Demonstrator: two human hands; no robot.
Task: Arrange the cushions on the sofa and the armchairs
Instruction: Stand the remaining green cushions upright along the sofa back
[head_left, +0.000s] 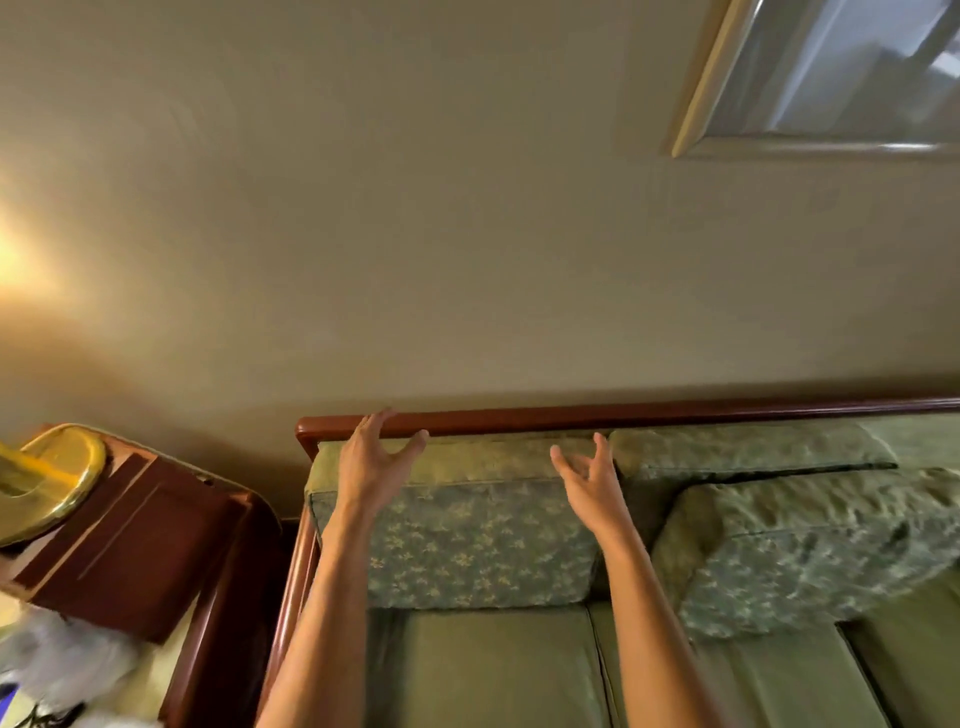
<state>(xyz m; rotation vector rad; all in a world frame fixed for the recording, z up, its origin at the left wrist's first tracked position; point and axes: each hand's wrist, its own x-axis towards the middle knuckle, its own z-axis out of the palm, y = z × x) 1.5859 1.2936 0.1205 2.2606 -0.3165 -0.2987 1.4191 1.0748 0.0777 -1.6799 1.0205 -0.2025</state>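
A green flower-patterned back cushion (478, 540) stands upright at the left end of the sofa (623, 415), against its wooden back rail. My left hand (371, 465) is open at the cushion's top left corner, fingers spread near the rail. My right hand (589, 478) is open at the cushion's top right corner, fingers loosely bent. Neither hand grips anything. A second matching cushion (810, 551) leans tilted to the right, partly on a third cushion (753, 447) behind it. Green seat cushions (498, 670) lie below.
A dark wooden side table (140, 540) stands left of the sofa with a brass lamp base (47, 478) on it. Something white and fluffy (62, 670) lies at the lower left. A framed mirror or picture (831, 78) hangs on the beige wall, upper right.
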